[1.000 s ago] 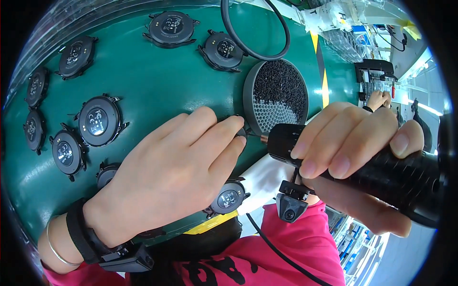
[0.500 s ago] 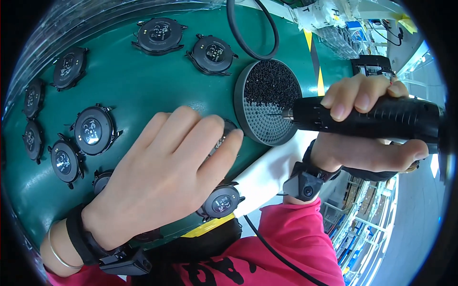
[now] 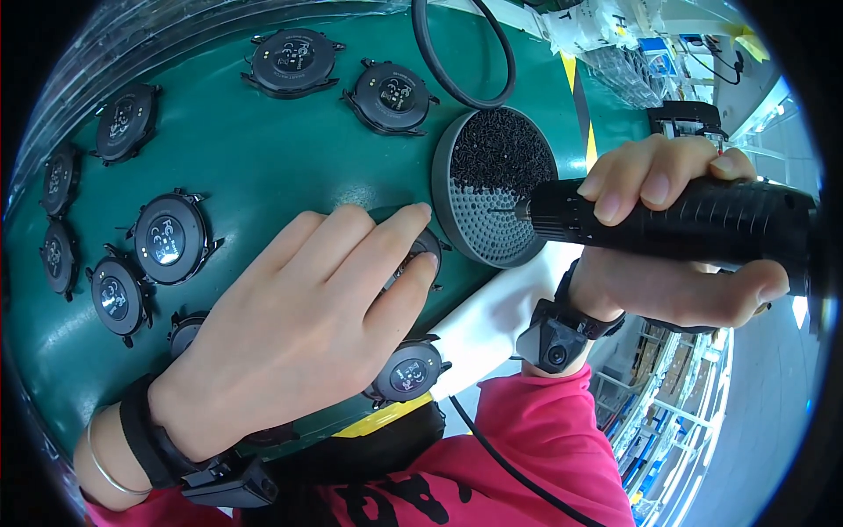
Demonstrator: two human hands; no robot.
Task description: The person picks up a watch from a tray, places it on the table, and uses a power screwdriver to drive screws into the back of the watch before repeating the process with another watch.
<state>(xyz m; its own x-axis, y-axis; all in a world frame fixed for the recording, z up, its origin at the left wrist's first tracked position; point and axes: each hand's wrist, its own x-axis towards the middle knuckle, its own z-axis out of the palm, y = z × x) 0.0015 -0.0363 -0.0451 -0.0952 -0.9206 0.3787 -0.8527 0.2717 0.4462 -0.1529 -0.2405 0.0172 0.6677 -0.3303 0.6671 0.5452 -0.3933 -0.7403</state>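
The left hand (image 3: 307, 325) lies open, pressing a round watch case (image 3: 428, 248) under its fingertips. The right hand (image 3: 676, 263) grips a black electric screwdriver (image 3: 667, 221), tip over the screw tray (image 3: 496, 198). The case looks light and slippery; hold its rim.

Left hand (image 3: 307, 334) flat on a watch case (image 3: 424, 249); right hand (image 3: 676, 255) points black screwdriver (image 3: 685, 224) into screw tray (image 3: 496, 198).

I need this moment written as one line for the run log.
left hand: flat on watch case | right hand: holds electric screwdriver | bit tip: over round screw tray | surface: green mat
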